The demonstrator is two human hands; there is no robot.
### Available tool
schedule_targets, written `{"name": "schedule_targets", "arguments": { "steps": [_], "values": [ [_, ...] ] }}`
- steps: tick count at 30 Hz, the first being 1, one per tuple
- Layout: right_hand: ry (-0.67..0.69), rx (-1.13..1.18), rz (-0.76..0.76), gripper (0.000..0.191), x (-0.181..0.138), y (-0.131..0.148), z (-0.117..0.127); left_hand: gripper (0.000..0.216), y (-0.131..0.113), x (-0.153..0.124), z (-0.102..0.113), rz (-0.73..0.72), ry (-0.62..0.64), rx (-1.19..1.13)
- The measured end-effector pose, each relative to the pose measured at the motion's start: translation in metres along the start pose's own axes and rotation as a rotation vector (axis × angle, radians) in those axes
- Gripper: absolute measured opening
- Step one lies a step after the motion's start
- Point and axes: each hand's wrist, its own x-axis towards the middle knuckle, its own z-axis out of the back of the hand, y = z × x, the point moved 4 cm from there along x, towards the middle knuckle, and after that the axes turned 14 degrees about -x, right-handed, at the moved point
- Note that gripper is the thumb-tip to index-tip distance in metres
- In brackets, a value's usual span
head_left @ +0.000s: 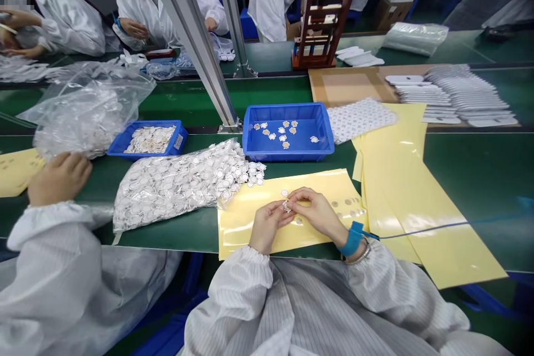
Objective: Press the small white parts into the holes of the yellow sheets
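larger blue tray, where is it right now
In the head view, the larger blue tray sits above centre, right of the smaller blue tray and beyond the left hand.

Grn bench [479, 178] w/ blue bins [287, 151]; ylw sheets [438, 222]; bag [158, 189].

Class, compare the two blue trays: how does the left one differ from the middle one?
The left tray looks smaller than the middle tray.
The left tray is heaped with pale pieces; the middle tray holds a few, scattered.
The left tray shows a white label; none shows on the middle tray.
Both are blue and open-topped.
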Motion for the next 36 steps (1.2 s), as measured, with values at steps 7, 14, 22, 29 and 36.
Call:
{"name": "schedule_targets", "arguments": {
  "steps": [7, 14, 22, 29, 36],
  "values": [
    [-0.009, -0.004, -0.012, 0.006, 0.001, -0.002, -0.001, 0.020, 0.000, 0.000, 0.001, -0.003, 0.015, 0.010],
    [-0.039, -0.074, 0.021, 0.003, 0.001, 0.000, -0.001, 0.023, -0.001, 0.000, 0.000, 0.004, 0.017, 0.020],
    [-0.002, 0.099, -0.038, 0.018, -0.003, 0.007, 0.010, 0.036, -0.010, -0.009, -0.008, -0.004, 0.093, 0.128],
    [0.097, -0.431, 0.259, 0.009, -0.026, 0.010, 0.029, 0.021, -0.028, 0.008, -0.015, -0.158, 0.130, 0.211],
    [0.016, -0.564, 0.324, 0.001, -0.036, -0.005, 0.012, 0.021, -0.023, 0.027, -0.025, -0.549, 0.208, 1.050]
  ]
}}
